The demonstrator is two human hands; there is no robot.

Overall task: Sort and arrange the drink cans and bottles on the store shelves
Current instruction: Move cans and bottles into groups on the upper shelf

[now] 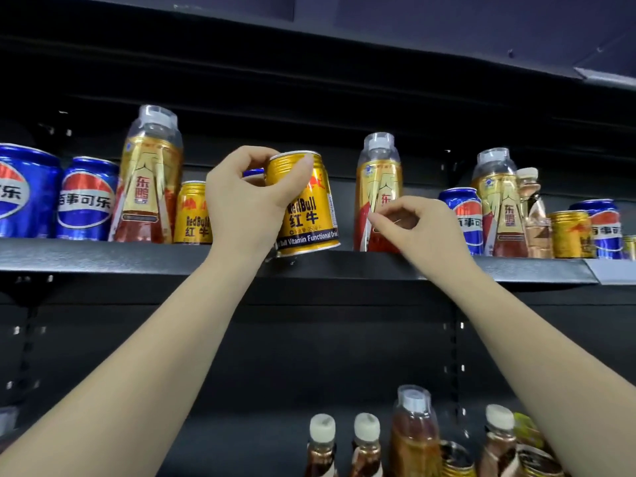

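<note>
My left hand (247, 201) grips a gold Red Bull can (308, 215) by its upper part, tilted, its base at the front edge of the black upper shelf (103, 256). My right hand (418, 228) hovers in front of a gold Dongpeng bottle (378, 173), fingers loosely curled with thumb and forefinger close together; nothing shows between them. Another Red Bull can (192, 215) stands just left of my left hand. A tall Dongpeng bottle (149, 180) and two blue Pepsi cans (87, 201) stand further left.
To the right on the same shelf stand a Pepsi can (464, 215), a Dongpeng bottle (499, 208), a tea bottle (531, 215), a gold can (571, 235) and another Pepsi can (602, 228). On the lower shelf stand several capped bottles (413, 435).
</note>
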